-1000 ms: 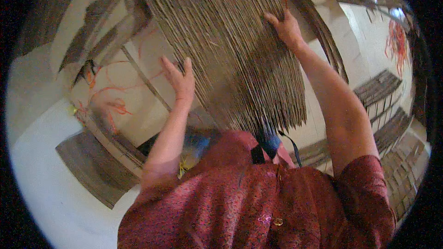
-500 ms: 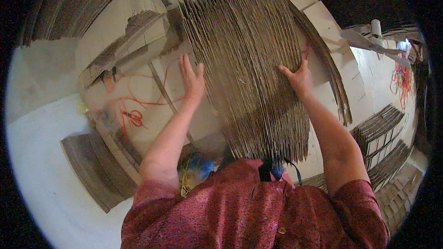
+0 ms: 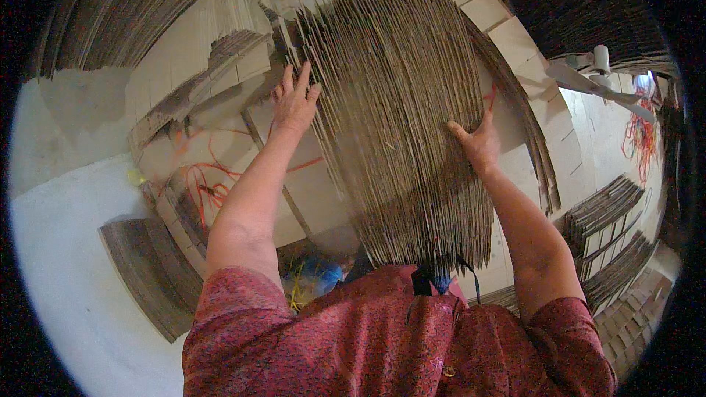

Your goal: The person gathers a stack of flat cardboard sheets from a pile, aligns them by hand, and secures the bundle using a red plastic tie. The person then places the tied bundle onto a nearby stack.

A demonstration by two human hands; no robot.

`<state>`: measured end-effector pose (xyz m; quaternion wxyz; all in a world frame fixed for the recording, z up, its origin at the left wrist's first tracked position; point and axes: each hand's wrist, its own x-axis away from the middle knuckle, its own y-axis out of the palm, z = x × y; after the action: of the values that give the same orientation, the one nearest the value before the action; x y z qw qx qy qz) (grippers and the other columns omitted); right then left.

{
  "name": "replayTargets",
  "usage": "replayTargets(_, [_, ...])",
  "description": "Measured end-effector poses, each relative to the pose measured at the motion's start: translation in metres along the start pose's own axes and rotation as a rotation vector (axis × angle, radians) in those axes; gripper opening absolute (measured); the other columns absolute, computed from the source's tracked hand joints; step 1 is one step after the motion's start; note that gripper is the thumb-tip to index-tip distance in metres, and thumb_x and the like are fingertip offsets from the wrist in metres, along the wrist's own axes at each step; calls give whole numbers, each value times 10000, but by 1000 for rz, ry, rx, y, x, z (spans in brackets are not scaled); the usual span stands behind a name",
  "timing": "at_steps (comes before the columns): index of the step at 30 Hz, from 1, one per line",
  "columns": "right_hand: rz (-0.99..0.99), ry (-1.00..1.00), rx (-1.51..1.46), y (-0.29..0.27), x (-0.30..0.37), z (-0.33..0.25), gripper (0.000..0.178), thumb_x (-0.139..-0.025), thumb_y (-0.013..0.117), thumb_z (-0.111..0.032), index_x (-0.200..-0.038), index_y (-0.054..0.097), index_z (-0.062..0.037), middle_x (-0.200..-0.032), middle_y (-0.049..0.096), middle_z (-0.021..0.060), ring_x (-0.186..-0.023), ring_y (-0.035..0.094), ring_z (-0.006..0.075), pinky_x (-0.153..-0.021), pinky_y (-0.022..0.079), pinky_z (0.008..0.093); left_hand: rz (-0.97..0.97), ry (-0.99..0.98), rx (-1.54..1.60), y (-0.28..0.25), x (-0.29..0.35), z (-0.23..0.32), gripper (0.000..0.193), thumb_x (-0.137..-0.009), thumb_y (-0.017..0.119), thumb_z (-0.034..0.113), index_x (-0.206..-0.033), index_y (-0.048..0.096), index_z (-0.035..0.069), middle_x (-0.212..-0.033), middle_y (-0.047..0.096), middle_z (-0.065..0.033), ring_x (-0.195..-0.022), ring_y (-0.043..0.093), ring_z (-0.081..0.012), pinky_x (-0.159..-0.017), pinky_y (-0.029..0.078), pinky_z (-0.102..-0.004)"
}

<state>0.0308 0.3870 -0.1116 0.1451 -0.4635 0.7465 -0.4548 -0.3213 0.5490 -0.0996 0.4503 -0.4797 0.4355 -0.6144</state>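
A large bundle of thin brown cardboard sheets (image 3: 393,117) stands on edge in front of me, its upper edges packed in close rows. My left hand (image 3: 296,106) is at the bundle's left side, fingers spread, with the fingertips by the far left sheets; whether they press on them I cannot tell. My right hand (image 3: 479,143) lies against the right side, thumb toward the top edges and the other fingers stretched along the side. Neither hand is wrapped round anything.
Orange cord (image 3: 202,184) lies loose on the left of the work surface. More cardboard stacks (image 3: 209,44) stand at the far left, others (image 3: 603,213) at the right. A white fan (image 3: 601,81) is at the far right, beside a hanging bunch of red cord (image 3: 640,136). Blue plastic (image 3: 316,279) shows near my body.
My left hand has moved farther away and a little left along the bundle's side, its fingers spreading. My right hand has slid slightly nearer to me, still against the right side.
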Motion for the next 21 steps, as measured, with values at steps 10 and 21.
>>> replayTargets(10, [-15,42,46,2,-1,2,869,-593,735,-610,-1183,421,-54,-1021,620,199,-917,602,390,-795,475,462,38,-52,199,-5,-6,8,635,-869,521,478,-1341,378,78,-1456,211,-119,-1294,272,-371,-1036,296,-484])
replayTargets(21, [-86,100,35,-8,1,-10,809,-625,760,-521,-1192,431,-47,-1053,613,197,-968,589,372,-828,464,434,100,150,-11,-12,-11,12,646,-777,583,154,-1372,361,275,-1504,162,-59,-1331,234,-370,-1047,247,-536])
